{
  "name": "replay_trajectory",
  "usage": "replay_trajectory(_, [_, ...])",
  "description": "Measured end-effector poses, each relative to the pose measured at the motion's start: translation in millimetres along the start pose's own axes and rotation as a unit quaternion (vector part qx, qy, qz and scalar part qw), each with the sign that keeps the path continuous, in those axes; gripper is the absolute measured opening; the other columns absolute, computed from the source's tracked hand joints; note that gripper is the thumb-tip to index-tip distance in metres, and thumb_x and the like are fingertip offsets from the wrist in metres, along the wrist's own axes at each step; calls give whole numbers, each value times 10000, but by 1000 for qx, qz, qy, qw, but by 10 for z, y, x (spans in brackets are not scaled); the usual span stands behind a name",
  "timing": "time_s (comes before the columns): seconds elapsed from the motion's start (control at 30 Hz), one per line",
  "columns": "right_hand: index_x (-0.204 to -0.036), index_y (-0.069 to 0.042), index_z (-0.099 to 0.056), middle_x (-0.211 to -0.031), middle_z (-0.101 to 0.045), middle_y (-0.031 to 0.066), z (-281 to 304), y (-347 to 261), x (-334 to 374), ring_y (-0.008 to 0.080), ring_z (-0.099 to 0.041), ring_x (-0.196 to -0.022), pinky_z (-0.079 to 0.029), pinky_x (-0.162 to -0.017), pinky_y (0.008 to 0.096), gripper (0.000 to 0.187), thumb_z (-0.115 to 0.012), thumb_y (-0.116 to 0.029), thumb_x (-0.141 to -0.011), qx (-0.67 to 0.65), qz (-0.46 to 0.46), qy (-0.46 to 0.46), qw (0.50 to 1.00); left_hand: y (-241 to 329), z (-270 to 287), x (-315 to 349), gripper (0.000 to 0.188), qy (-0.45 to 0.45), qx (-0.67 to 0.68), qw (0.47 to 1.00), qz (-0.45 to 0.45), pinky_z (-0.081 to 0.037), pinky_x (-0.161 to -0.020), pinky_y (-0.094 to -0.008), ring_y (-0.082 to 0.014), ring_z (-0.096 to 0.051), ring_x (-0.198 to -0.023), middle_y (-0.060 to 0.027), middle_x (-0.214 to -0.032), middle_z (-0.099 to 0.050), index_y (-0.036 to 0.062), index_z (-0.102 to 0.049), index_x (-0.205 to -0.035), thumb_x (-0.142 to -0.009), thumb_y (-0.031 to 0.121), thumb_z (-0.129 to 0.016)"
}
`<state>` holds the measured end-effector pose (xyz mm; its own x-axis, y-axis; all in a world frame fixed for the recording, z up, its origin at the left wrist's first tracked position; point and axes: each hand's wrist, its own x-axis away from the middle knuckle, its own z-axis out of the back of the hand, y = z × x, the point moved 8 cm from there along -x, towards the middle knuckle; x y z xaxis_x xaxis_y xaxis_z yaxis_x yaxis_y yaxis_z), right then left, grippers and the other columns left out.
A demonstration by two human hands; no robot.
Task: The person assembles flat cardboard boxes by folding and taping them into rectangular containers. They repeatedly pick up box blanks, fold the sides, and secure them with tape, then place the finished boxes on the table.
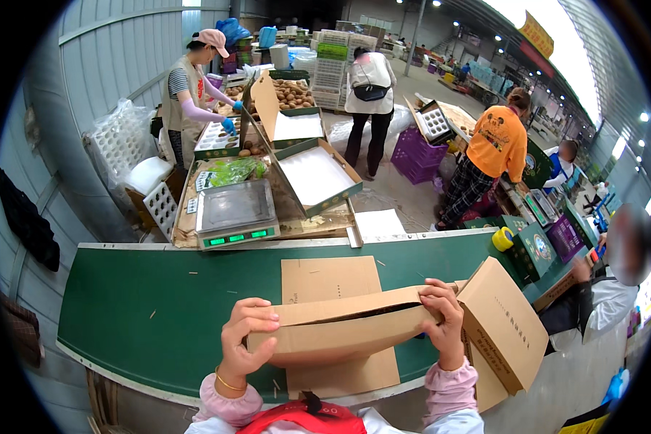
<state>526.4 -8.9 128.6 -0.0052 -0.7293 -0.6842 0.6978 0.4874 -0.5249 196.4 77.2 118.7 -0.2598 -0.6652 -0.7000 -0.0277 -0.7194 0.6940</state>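
A brown cardboard box [354, 325] was held over the green table [159, 304], pinched at each end by the left hand [242, 340] and right hand [441, 325]. For a clean fold, both flaps probably needed equal, steady pressure.

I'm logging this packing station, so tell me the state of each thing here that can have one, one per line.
Brown carton: partly folded, flaps loose, held over the green belt.
Left hand: fingers curled over the carton's left end.
Right hand: gripping the carton's right end.
Scale: display lit, platform bare.
Green gift boxes: lids open, white liners showing.
Yellow tape roll: resting on a green box.
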Motion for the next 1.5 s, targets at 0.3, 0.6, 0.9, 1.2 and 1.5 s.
replay_trajectory(0.3, [-1358, -117, -400, -1207, -490, 172, -1172, -902, -408, 337, -501, -1028, -383, -932, 442, 839, -689, -502, -671, 246, 122, -343, 898, -45, -17, 23, 128, 67, -21, 997, -13, -477, -791, -416, -339, -584, -896, -85, -756, -646, 48, -649, -685, -729, 158, -599])
replay_trajectory(0.6, [-1358, -144, -405, -1135, -507, 156, -698, -541, -552, 330, -505, -945, -396, -864, 410, 791, -672, -496, -702, 227, 61, -282, 930, -2464, -232, 1750, 1283, -336, -71, 902, 261, -373, -981, -483, -322, -282, -1324, -170, -1448, -240, 150, 5, -1473, -546, 251, -876])
replay_trajectory(0.9, [-1307, -28, -456, -1222, -498, 178, 1148, -26, 659, 354, -506, -1042, -408, -894, 423, 823, -752, -419, -646, 261, -134, -72, 953, -3086, -2118, 2309, 756, -23, 586, 584, 561, -286, -1051, -477, -250, -304, -1331, -21, -1398, -413, 169, -426, -1344, -651, 110, -721])
replay_trajectory(1.2, [-1336, 43, -341, -1268, -487, 138, 2530, 310, 2497, 219, -478, -1148, -395, -955, 354, 755, -637, -440, -836, 17, -366, 313, 876, -2049, -3023, 320, 737, -190, 384, 798, 424, -428, -951, -358, -264, -525, -1113, -113, -1203, -558, -5, -440, -1297, -624, 104, -721])
replay_trajectory(1.5, [-1364, 128, -206, -1343, -383, 282, 3939, 1381, 4197, 364, -400, -1243, -291, -1069, 411, 797, -506, -452, -907, 289, -666, 211, 654, -910, -6388, -744, 708, -572, 45, 801, 171, -404, -971, -382, -338, -522, -1144, -254, -1236, -520, -8, -286, -1372, -894, 460, -517])
